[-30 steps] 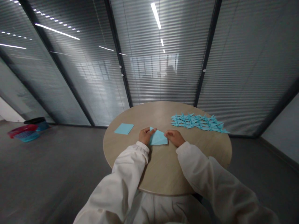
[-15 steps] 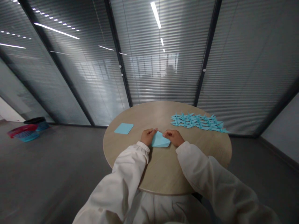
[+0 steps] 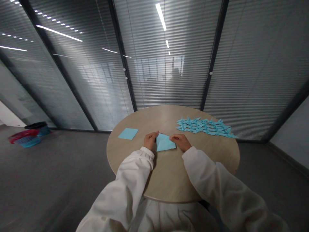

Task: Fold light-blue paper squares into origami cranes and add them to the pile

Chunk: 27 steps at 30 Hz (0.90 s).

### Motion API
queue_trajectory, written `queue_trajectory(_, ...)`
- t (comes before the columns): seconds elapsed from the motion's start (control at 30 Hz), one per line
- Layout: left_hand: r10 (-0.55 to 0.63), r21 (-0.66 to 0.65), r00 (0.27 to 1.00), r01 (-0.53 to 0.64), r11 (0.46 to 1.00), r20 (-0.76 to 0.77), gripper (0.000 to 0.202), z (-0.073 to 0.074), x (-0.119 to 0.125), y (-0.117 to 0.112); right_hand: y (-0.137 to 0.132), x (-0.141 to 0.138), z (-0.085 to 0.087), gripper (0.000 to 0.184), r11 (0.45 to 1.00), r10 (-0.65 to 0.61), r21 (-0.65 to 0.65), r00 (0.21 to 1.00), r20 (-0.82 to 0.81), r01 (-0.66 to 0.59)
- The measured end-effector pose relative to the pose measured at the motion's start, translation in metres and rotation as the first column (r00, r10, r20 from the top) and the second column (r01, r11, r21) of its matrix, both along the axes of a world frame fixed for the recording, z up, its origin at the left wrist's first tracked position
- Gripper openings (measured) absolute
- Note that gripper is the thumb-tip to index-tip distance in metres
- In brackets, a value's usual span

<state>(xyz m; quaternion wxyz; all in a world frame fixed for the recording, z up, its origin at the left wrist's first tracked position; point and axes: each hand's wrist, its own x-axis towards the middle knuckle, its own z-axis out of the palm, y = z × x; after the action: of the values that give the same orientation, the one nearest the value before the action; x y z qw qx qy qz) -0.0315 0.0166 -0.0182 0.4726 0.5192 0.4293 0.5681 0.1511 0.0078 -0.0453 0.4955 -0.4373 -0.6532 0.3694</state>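
Note:
A partly folded sheet of light blue origami paper (image 3: 165,142) is held between my hands above the near middle of the round table. My left hand (image 3: 151,140) is closed on its left edge, thumb at the upper left corner. On the other side, my right hand (image 3: 181,141) pinches the paper's right edge between thumb and fingers. Several folded blue paper cranes (image 3: 205,125) stand in close rows at the right of the table. To the left lies a flat blue paper square or stack (image 3: 128,133); how many sheets it has I cannot tell.
The round wooden table (image 3: 173,180) reaches from my lap almost to a glass partition with blinds (image 3: 166,87). On the floor at far left stand a blue basket with a red rim (image 3: 26,138) and a bin with a black liner (image 3: 40,127).
The paper between my hands has turned and lies flatter, its lower edge now slanting up to the right. My left hand has shifted slightly left and up. The cranes and the paper square stay put.

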Motion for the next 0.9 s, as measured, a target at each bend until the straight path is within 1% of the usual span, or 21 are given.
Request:
queue_trajectory(0.1, -0.022, -0.023, 0.998, 0.023, 0.999, 0.062, 0.036, -0.0038, -0.0012, 0.0048, 0.0011, 0.0009, -0.0007, 0.032, 0.999, -0.016, -0.028, 0.998, -0.064, 0.014)
queue_trajectory(0.17, -0.031, -0.026, 0.996, 0.033, 0.999, 0.081, 0.035, -0.0057, -0.0012, 0.0065, 0.0017, 0.0026, -0.0011, 0.031, 0.998, -0.057, 0.0, 0.997, -0.054, 0.057)
queue_trajectory(0.23, -0.035, -0.009, 0.996, 0.036, 0.999, 0.084, 0.037, -0.0072, -0.0007, 0.0072, 0.0025, 0.0046, -0.0018, 0.029, 0.993, -0.108, 0.049, 0.994, -0.012, 0.108)
queue_trajectory(0.33, -0.082, -0.003, 0.996, 0.082, 0.997, 0.041, 0.046, -0.0084, -0.0003, 0.0072, 0.0044, 0.0071, -0.0039, 0.026, 0.974, -0.205, 0.12, 0.975, 0.086, 0.194)
queue_trajectory(0.43, -0.119, -0.04, 0.991, 0.117, 0.992, -0.054, 0.042, -0.008, -0.0006, 0.0071, 0.0065, 0.0076, -0.0066, 0.025, 0.949, -0.278, 0.198, 0.945, 0.171, 0.244)
queue_trajectory(0.53, -0.066, 0.014, 0.992, 0.067, 0.998, -0.109, 0.035, -0.0057, -0.0005, 0.0066, 0.0064, 0.0059, -0.0069, 0.023, 0.941, -0.271, 0.271, 0.93, 0.248, 0.202)
queue_trajectory(0.63, 0.006, 0.089, 0.991, 0.006, 0.996, -0.132, 0.048, -0.0032, 0.0, 0.005, 0.0042, 0.0035, -0.0041, 0.022, 0.926, -0.247, 0.358, 0.913, 0.324, 0.123)
queue_trajectory(0.67, 0.003, 0.096, 0.988, 0.011, 0.995, -0.152, 0.051, -0.0028, 0.0002, 0.0043, 0.0034, 0.0029, -0.0029, 0.023, 0.919, -0.244, 0.381, 0.909, 0.339, 0.105)
queue_trajectory(0.73, -0.041, 0.084, 0.977, 0.06, 0.995, -0.208, 0.051, -0.0029, 0.0005, 0.0029, 0.0018, 0.0023, -0.0008, 0.023, 0.911, -0.241, 0.404, 0.907, 0.346, 0.088)
queue_trajectory(0.83, -0.126, 0.06, 0.936, 0.154, 0.986, -0.329, 0.04, -0.0053, 0.0003, 0.0016, 0.0, 0.0021, 0.0013, 0.023, 0.916, -0.22, 0.392, 0.922, 0.317, 0.084)
queue_trajectory(0.9, -0.125, 0.057, 0.906, 0.161, 0.985, -0.404, 0.036, -0.0079, -0.0005, 0.0019, -0.0012, 0.0017, 0.0023, 0.023, 0.925, -0.196, 0.372, 0.935, 0.294, 0.077)
